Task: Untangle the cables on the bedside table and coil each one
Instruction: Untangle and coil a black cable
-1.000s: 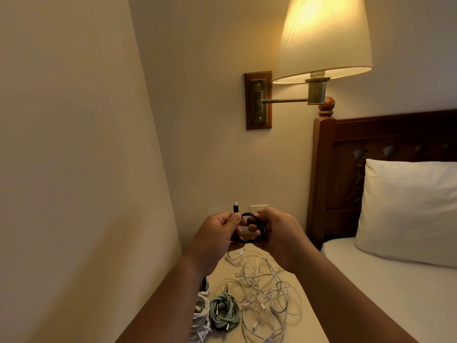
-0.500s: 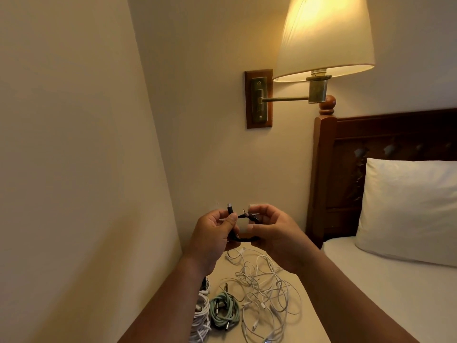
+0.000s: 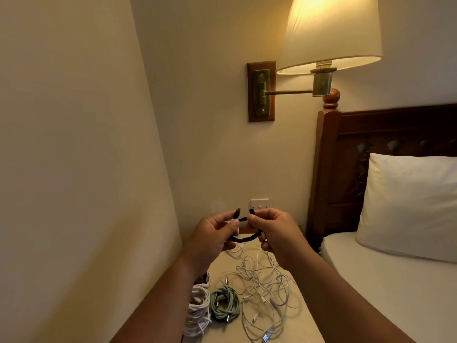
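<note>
While a white coil (image 3: 197, 310) and a green coil (image 3: 225, 305) lie side by side at the tabletop's (image 3: 222, 334) near left, a loose white tangle (image 3: 264, 293) sprawls across its middle. Above the tabletop's far end, the left hand (image 3: 210, 236) and the right hand (image 3: 277, 231) each pinch a small black cable (image 3: 246, 237), which is looped between them.

Single head-worn wide-angle view, facing forward and slightly down, bedside table (image 3: 309, 329) close below, bed (image 3: 395, 280) at right

Above the bedside table (image 3: 225, 334), left hand (image 3: 210, 233) and right hand (image 3: 277, 233) pinch a looped black cable (image 3: 244, 238). On it lie a green coil (image 3: 225, 305) and tangled white cables (image 3: 267, 293).
</note>
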